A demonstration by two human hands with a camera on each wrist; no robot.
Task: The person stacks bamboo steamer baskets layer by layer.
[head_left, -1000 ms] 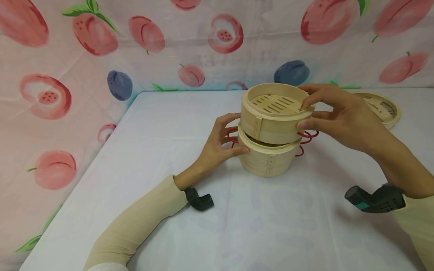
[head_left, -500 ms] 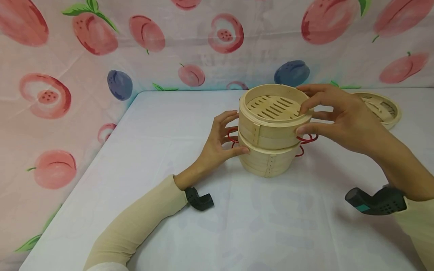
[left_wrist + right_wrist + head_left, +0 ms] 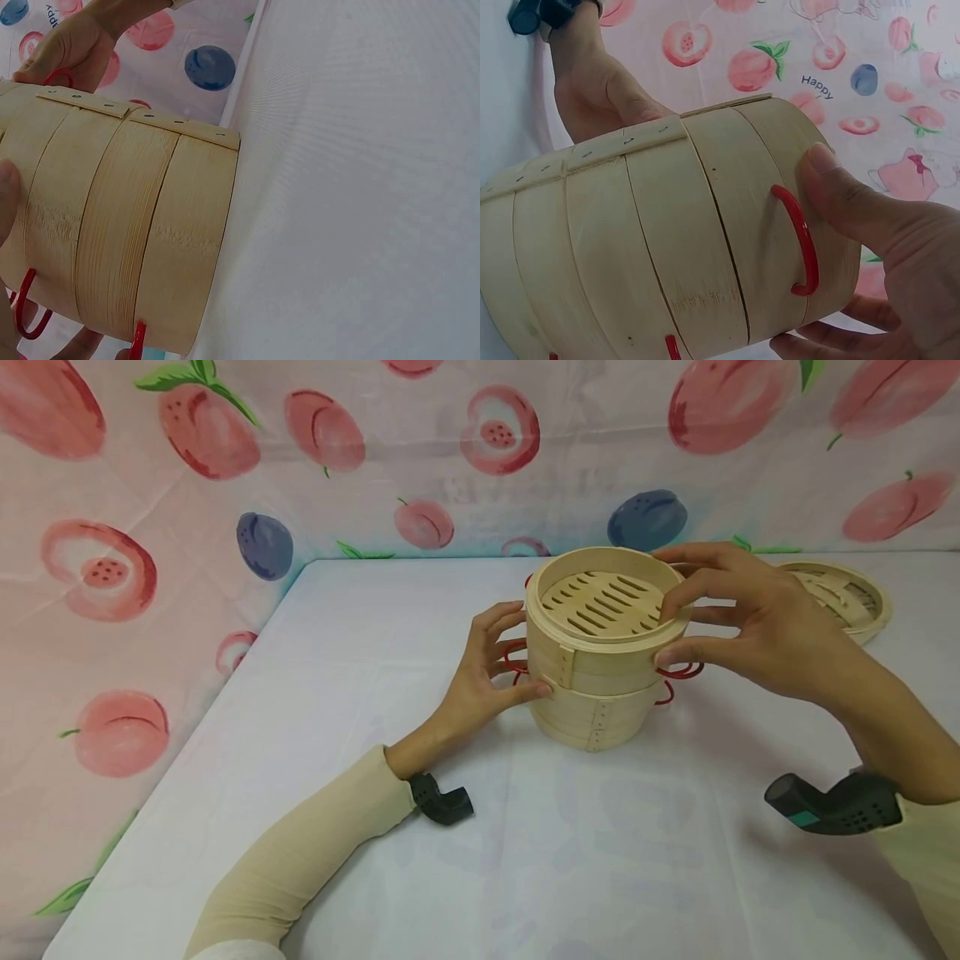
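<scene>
Two round bamboo steamer baskets stand stacked on the white table in the head view. Slotted slats form the floor of the upper steamer basket point(image 3: 615, 672), which sits on the rim of the lower steamer basket point(image 3: 630, 718). My right hand point(image 3: 757, 622) grips the upper one at its right rim, thumb point(image 3: 840, 191) on the outer wall and fingers over the edge. From the left, my left hand point(image 3: 483, 677) holds the stack near the join, thumb in front and fingers partly hidden behind. Red loop handles point(image 3: 802, 240) stick out on both sides.
A bamboo steamer lid point(image 3: 855, 597) lies at the back right, partly behind my right hand. The white tabletop point(image 3: 375, 610) reaches back to a fruit-patterned cloth point(image 3: 412, 435). Each wrist wears a dark camera point(image 3: 832, 806).
The upper steamer basket has come down and slightly left, from tilted with a gap to level on the lower one. My right hand moved with it; my left hand stayed nearly still.
</scene>
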